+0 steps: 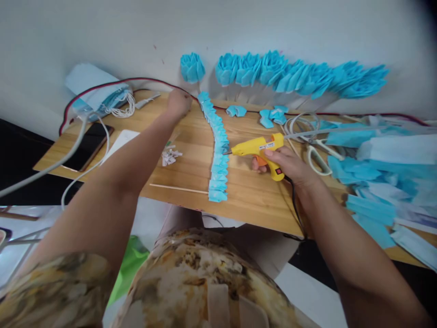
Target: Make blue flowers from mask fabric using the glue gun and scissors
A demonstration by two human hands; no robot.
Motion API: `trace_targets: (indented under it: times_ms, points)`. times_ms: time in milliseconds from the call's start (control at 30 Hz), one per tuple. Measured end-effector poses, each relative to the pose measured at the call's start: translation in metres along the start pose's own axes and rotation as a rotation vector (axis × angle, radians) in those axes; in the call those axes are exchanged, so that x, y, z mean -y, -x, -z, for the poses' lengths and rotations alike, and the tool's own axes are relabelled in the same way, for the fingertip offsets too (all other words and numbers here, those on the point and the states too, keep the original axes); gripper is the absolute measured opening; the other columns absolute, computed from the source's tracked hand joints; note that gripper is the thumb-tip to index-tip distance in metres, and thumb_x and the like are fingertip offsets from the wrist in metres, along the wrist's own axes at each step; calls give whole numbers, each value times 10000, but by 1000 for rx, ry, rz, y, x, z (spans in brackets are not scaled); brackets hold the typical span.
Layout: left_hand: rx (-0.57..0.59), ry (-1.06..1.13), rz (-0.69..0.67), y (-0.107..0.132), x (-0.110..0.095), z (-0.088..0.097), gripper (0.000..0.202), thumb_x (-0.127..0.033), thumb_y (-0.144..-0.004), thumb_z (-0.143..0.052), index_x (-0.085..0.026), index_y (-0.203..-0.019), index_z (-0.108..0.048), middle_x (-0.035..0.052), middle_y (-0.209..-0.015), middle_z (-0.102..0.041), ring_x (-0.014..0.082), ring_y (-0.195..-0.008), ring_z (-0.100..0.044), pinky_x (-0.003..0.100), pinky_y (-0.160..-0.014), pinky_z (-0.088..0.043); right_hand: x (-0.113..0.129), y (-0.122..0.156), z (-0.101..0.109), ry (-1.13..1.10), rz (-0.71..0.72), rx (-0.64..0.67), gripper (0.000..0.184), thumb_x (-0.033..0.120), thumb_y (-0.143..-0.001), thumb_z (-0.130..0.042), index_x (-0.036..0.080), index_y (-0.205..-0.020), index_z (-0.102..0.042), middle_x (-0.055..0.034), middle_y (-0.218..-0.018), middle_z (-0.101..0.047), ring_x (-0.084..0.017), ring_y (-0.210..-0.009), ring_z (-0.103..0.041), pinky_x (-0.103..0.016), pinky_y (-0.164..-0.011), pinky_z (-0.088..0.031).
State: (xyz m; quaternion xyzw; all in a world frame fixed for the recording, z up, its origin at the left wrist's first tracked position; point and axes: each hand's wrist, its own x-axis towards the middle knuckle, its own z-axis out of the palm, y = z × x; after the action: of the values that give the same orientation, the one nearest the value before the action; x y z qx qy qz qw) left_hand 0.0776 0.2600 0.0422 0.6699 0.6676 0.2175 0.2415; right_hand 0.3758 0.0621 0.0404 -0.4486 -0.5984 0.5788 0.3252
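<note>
My right hand is wrapped round the handle of a yellow glue gun, a finger at its orange trigger. The nozzle points left, close to the middle of a long row of folded light-blue pieces running from the table's back towards its front edge. My left hand is closed beside the far end of this row; whatever its fingers hold, if anything, is hidden. Just behind it, a single blue fabric flower leans at the wall. A thin wooden stick lies with one end at the row's near end.
Several blue flowers lean along the wall. Loose blue petals, white-handled scissors and piled blue and white cloth lie right. White scraps, a phone and packed masks are left. A red-black cable crosses behind.
</note>
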Motion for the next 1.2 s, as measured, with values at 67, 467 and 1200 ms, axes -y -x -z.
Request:
trace_targets:
  times_ms: [67, 467, 1200]
  points:
    - [-56, 64, 37, -12, 2, -8, 216, -223, -940, -499, -170, -758, -605, 14, -663, -551, 150, -629, -530, 284, -648, -369, 0, 0, 1, 5, 12, -2, 569, 763, -784, -691, 207, -669, -721, -67, -673, -682, -150, -557, -548, -314, -533, -444]
    - [-110, 38, -56, -35, 0, -25, 248, -220, -952, -546, -150, -760, -685, -52, -539, -508, 98, -668, -436, 271, -724, -378, -1, -1, 4, 11, 4, -18, 573, 769, -787, -688, 208, -691, -754, -67, -672, -691, -149, -552, -537, -316, -518, -435]
    - [-374, -313, -314, -35, -106, 68, 375, -182, -896, -543, -175, -1195, -768, 40, -1223, -746, 192, -1002, -527, 365, -975, -404, -6, -1, 9, -20, -31, -28, 537, 761, -783, -694, 239, -662, -683, -57, -663, -670, -183, -605, -554, -343, -579, -459]
